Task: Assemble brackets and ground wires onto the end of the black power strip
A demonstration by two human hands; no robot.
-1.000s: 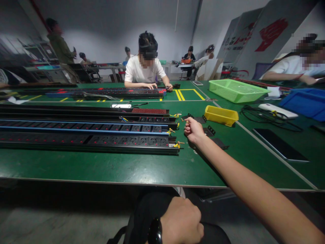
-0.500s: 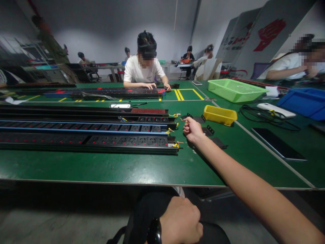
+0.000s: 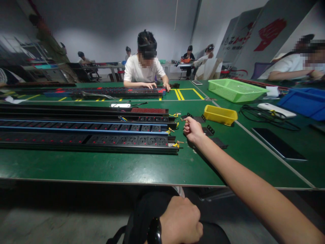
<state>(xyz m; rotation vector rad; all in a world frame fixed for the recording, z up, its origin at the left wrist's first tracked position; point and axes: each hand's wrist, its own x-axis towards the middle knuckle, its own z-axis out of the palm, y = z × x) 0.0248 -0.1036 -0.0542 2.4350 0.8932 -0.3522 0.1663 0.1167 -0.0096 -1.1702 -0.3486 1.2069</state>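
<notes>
My right hand (image 3: 193, 131) is closed in a pinch just past the right ends of the power strips, above the green table (image 3: 142, 167). Between thumb and forefinger is a small brass-coloured piece (image 3: 182, 119), too small to identify. Nearest to it are the black strip with several sockets (image 3: 153, 119) and the blue-edged strip (image 3: 135, 128). Yellow wire ends (image 3: 176, 144) stick out from the front strip (image 3: 142, 141). Flat black plates (image 3: 218, 142) lie beside and behind the hand. My left hand (image 3: 181, 220), wearing a black watch, rests as a fist over my lap, its palm hidden.
A yellow bin (image 3: 220, 116), a green basket (image 3: 235, 90) and a blue bin (image 3: 304, 101) stand to the right. A black cable (image 3: 269, 118) and a dark tablet (image 3: 279, 143) lie nearby. Across the table a co-worker (image 3: 144, 69) handles another row of strips (image 3: 116, 93).
Both my hands hold the same place and pose. Only the head view has shifted very slightly.
</notes>
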